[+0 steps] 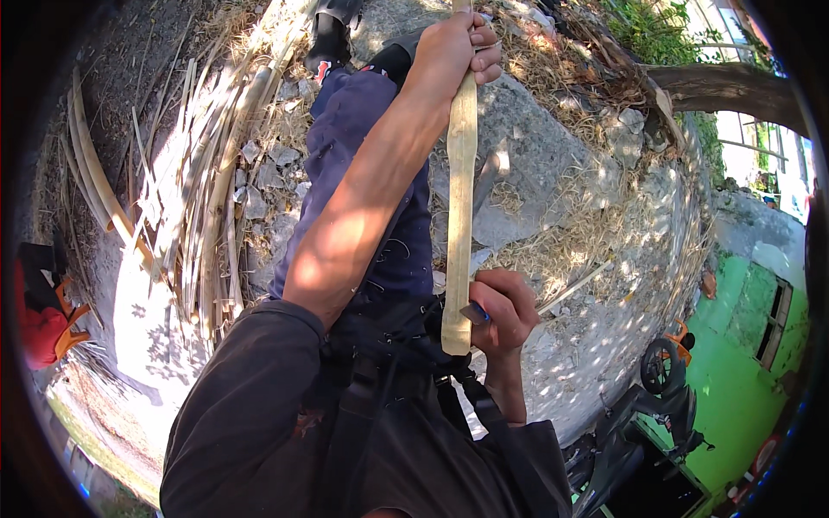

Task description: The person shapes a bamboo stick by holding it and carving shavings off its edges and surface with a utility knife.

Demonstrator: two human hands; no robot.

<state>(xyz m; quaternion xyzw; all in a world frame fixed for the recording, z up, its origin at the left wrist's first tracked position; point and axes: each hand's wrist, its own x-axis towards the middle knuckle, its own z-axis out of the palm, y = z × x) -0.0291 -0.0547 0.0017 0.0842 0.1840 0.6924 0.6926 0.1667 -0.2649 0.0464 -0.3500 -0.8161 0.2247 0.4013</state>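
A long, flat strip of split bamboo (462, 190) runs from the top of the view down to my waist, pale yellow with a slight bulge at a node. My left hand (456, 53) is closed around its far part, the arm stretched out over my legs. Close to my body, my right hand (505, 311) is closed at the strip's near end. From that fist a short knife blade (474, 312) sticks out, lying against the strip's right edge; its handle is hidden in my fingers.
Long split strips (211, 190) lie heaped on the left. A flat grey rock (527, 155) lies beyond the strip, with a long dark piece (489, 181) on it. Dry shavings cover the ground. A motorbike (639, 423) stands by a green wall (734, 380); a log (730, 89) lies far right.
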